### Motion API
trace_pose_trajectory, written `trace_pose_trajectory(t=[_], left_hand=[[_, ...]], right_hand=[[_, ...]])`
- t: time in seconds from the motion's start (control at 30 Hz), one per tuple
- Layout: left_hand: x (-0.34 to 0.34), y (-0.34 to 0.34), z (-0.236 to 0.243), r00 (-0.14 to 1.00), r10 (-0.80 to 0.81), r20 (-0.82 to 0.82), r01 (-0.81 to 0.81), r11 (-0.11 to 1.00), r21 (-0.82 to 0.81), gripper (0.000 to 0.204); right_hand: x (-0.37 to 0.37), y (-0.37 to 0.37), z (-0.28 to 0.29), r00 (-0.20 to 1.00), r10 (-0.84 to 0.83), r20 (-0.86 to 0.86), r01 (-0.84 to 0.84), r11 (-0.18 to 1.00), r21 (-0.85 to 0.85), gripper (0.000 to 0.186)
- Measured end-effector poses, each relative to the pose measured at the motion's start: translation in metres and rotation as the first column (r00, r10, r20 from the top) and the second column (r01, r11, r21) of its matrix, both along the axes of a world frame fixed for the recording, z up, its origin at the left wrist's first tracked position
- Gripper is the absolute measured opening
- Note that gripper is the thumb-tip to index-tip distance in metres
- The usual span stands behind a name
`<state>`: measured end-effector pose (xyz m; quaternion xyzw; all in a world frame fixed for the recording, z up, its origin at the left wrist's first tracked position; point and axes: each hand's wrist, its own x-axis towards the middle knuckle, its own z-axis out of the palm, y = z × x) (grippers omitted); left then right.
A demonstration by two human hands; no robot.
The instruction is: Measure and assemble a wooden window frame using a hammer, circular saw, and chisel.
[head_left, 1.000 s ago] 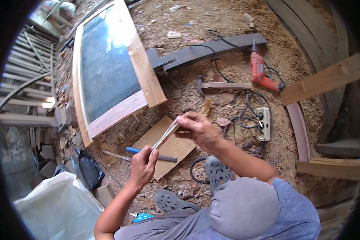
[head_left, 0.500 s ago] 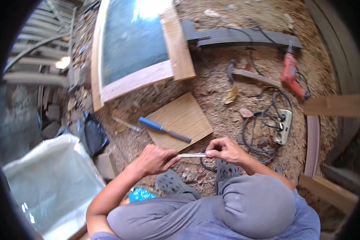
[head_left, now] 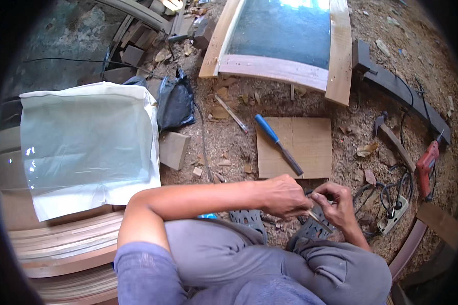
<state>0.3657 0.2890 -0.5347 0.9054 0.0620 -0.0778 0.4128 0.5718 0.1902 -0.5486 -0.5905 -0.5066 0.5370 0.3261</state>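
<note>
My left hand [head_left: 287, 197] is closed, palm down, on one end of a thin pale strip [head_left: 318, 220], which slants down to the right from the fingers. My right hand [head_left: 339, 202] is just beside it, fingers curled and thumb pressed in; whether anything is pinched there is hidden. Both hands are above my grey clogs [head_left: 247, 219]. Ahead of them, a chisel with a blue handle [head_left: 267, 128] lies across a flat wooden board [head_left: 318, 147] on the ground. A narrow stick-like tool [head_left: 231, 114] rests left of the board.
A glass pane in a wooden frame [head_left: 275, 70] lies at the back. To the left, a glass sheet on white wrapping [head_left: 89, 137] tops stacked curved wood [head_left: 71, 249]. On the right are a hammer [head_left: 396, 140], a red drill [head_left: 426, 168] and a power strip [head_left: 393, 216] with tangled cable.
My view has swung left, bringing the stacked wood into sight. The strip was level between both hands; now it slants down from my left hand, and the hands are closer together.
</note>
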Motion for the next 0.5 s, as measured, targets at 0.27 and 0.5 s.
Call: trace_pose_trajectory(t=[0.27,0.5], left_hand=[[-0.021,0.03,0.002,0.92,0.358,-0.161,-0.368,0.929,-0.035,0.032],[-0.022,0.046,0.003,0.866,0.477,-0.151,-0.493,0.865,-0.096,0.033]], right_hand=[[0.015,0.023,0.003,0.979,-0.103,-0.175,0.096,0.994,-0.052,0.024],[0.047,0.032,0.011,0.998,0.04,0.05,-0.034,0.994,-0.107,0.026]])
